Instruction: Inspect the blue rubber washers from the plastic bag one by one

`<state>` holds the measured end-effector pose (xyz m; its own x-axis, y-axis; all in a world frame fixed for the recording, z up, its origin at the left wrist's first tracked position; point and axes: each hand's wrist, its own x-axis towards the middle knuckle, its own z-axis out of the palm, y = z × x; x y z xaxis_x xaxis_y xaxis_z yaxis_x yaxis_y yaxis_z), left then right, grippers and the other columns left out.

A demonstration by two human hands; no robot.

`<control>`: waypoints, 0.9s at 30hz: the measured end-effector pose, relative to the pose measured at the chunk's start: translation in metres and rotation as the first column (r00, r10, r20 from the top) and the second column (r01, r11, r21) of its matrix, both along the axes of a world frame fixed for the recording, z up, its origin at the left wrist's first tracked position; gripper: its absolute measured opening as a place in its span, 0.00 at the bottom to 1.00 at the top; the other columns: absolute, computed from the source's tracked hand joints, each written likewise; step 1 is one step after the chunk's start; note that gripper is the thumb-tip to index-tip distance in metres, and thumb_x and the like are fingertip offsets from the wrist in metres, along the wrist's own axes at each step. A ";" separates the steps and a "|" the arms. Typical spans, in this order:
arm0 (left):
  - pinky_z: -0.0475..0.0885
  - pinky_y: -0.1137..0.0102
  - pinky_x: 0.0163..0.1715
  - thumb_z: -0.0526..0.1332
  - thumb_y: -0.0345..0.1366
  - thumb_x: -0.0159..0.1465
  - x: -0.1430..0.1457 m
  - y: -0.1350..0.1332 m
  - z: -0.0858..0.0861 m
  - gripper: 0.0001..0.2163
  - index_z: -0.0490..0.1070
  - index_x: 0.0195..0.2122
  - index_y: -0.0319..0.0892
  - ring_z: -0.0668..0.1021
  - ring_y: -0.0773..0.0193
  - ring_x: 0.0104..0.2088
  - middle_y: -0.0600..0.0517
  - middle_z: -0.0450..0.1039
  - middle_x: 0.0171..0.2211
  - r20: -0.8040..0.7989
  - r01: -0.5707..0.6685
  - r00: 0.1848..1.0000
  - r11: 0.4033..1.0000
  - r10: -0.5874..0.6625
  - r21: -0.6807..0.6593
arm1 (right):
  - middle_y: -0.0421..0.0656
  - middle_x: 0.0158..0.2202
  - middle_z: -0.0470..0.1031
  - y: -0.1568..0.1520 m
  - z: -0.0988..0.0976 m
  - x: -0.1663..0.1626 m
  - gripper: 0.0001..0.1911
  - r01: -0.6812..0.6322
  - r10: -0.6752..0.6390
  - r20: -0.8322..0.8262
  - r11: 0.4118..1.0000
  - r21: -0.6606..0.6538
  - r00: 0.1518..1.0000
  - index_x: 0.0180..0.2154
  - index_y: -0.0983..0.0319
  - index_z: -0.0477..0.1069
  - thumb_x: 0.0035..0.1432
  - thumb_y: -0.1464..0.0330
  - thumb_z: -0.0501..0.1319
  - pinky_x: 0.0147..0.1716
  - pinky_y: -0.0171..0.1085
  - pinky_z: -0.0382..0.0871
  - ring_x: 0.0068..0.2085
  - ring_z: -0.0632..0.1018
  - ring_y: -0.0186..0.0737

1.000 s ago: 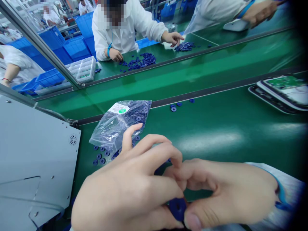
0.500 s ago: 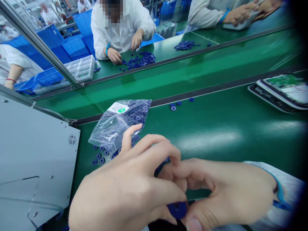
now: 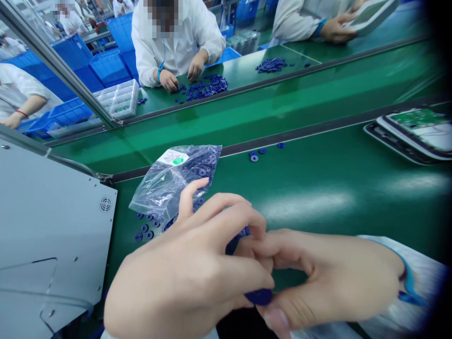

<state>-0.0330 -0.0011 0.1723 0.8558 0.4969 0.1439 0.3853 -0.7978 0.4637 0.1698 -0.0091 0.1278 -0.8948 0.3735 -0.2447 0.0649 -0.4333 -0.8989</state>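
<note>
Low in the view, my left hand [image 3: 190,273] and my right hand [image 3: 328,278] meet with fingers curled together. Between their fingertips is a dark blue round washer [image 3: 259,297], seen tilted. The left index finger and thumb pinch it, and the right thumb presses at its right edge. Part of the washer and several fingertips are hidden behind my left hand. Just beyond that hand lies a clear plastic bag [image 3: 155,188] with blue washers inside and a white label with a green dot. Loose blue washers [image 3: 150,235] lie by the bag.
A few blue washers [image 3: 254,158] lie near the bench's far edge. White housings with a green circuit board [image 3: 416,117] are at the right. A grey metal cabinet [image 3: 56,226] stands left. Across a partition, co-workers sit by a pile of blue parts [image 3: 208,88] and blue bins [image 3: 111,68].
The washer has tilted between my fingertips, showing less of its face and no hole. My right thumb has shifted slightly left. Across the partition, a co-worker has raised a white housing.
</note>
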 end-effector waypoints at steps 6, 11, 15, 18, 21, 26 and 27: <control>0.39 0.49 0.63 0.57 0.30 0.66 -0.001 0.011 -0.001 0.08 0.75 0.35 0.47 0.67 0.60 0.54 0.51 0.67 0.44 -0.058 -0.011 0.998 1.000 0.011 -0.006 | 0.39 0.29 0.72 0.012 -0.009 -0.001 0.08 0.035 -0.036 0.007 0.997 0.069 0.999 0.36 0.63 0.64 0.60 0.67 0.62 0.32 0.33 0.71 0.29 0.74 0.30; 0.39 0.44 0.61 0.62 0.33 0.61 0.001 0.052 -0.033 0.03 0.75 0.33 0.45 0.69 0.59 0.51 0.51 0.66 0.46 -0.032 -0.194 0.980 0.978 0.197 0.078 | 0.39 0.27 0.75 0.051 -0.041 -0.001 0.16 0.254 -0.254 -0.026 0.949 0.185 0.967 0.45 0.66 0.67 0.59 0.63 0.63 0.27 0.31 0.67 0.28 0.75 0.31; 0.47 0.45 0.59 0.67 0.37 0.56 0.005 0.086 -0.061 0.04 0.77 0.32 0.46 0.66 0.54 0.55 0.49 0.65 0.49 0.035 -0.319 0.948 0.939 0.318 0.131 | 0.41 0.27 0.76 0.083 -0.067 -0.001 0.24 0.417 -0.429 -0.023 0.864 0.281 0.903 0.48 0.69 0.71 0.55 0.60 0.67 0.29 0.32 0.66 0.28 0.73 0.30; 0.46 0.45 0.59 0.69 0.38 0.56 0.008 0.093 -0.068 0.03 0.79 0.31 0.48 0.61 0.50 0.59 0.49 0.65 0.53 0.067 -0.345 0.939 0.920 0.339 0.184 | 0.42 0.27 0.76 0.093 -0.072 0.003 0.20 0.435 -0.454 -0.004 0.849 0.300 0.891 0.41 0.69 0.75 0.53 0.59 0.68 0.30 0.32 0.66 0.28 0.73 0.31; 0.44 0.44 0.60 0.71 0.43 0.53 0.009 0.091 -0.066 0.07 0.80 0.31 0.50 0.55 0.46 0.63 0.51 0.59 0.61 0.118 -0.364 0.931 0.900 0.345 0.241 | 0.42 0.27 0.76 0.094 -0.069 0.009 0.17 0.421 -0.448 0.014 0.849 0.319 0.894 0.35 0.67 0.77 0.52 0.59 0.69 0.30 0.33 0.67 0.28 0.72 0.31; 0.43 0.43 0.62 0.71 0.49 0.51 0.008 0.092 -0.064 0.11 0.80 0.32 0.50 0.47 0.42 0.66 0.57 0.49 0.67 0.198 -0.405 0.912 0.862 0.359 0.304 | 0.42 0.25 0.76 0.093 -0.064 0.012 0.16 0.444 -0.465 -0.002 0.844 0.302 0.886 0.32 0.67 0.77 0.49 0.60 0.71 0.29 0.33 0.66 0.27 0.72 0.31; 0.43 0.43 0.62 0.71 0.49 0.51 0.008 0.092 -0.064 0.12 0.80 0.32 0.50 0.46 0.43 0.67 0.57 0.48 0.68 0.212 -0.415 0.907 0.856 0.364 0.309 | 0.41 0.25 0.76 0.092 -0.063 0.012 0.15 0.455 -0.475 -0.007 0.838 0.300 0.880 0.31 0.66 0.77 0.48 0.60 0.71 0.28 0.33 0.66 0.27 0.72 0.31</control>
<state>-0.0248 0.0910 0.1085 0.5599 0.6835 0.4683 0.6487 -0.7132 0.2654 0.1815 0.0830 0.0648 -0.5840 0.8036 -0.1152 -0.0169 -0.1540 -0.9879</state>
